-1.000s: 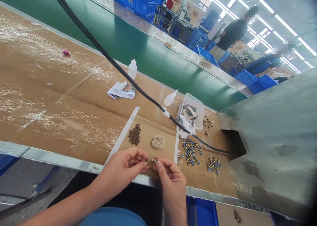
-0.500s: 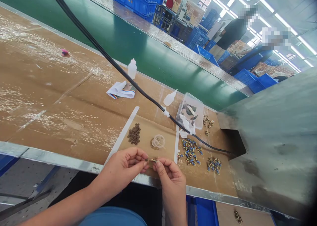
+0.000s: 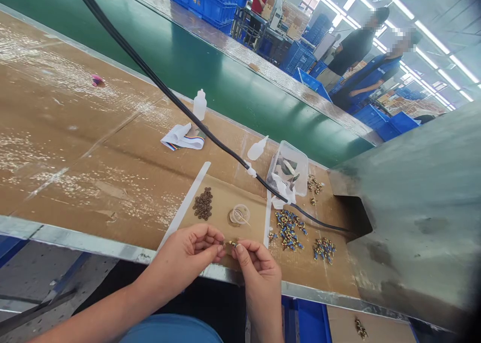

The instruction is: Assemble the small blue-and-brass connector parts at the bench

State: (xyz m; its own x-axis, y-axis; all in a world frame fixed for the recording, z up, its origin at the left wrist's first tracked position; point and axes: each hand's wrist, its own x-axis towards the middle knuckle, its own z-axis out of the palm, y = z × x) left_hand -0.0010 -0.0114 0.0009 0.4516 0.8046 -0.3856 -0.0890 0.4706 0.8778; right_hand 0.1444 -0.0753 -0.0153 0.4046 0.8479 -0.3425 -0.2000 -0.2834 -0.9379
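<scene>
Left hand (image 3: 184, 255) and right hand (image 3: 259, 278) close together, both fingers pinching one small brass part (image 3: 233, 243), kind hard to tell. Just ahead of right hand, blue-and-brass terminals (image 3: 288, 230).

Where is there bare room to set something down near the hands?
Bare cardboard lies left of the white strip, up to the bench's front edge. It is crowded right of the right hand, where blue-and-brass parts spread below the plastic box.
</scene>
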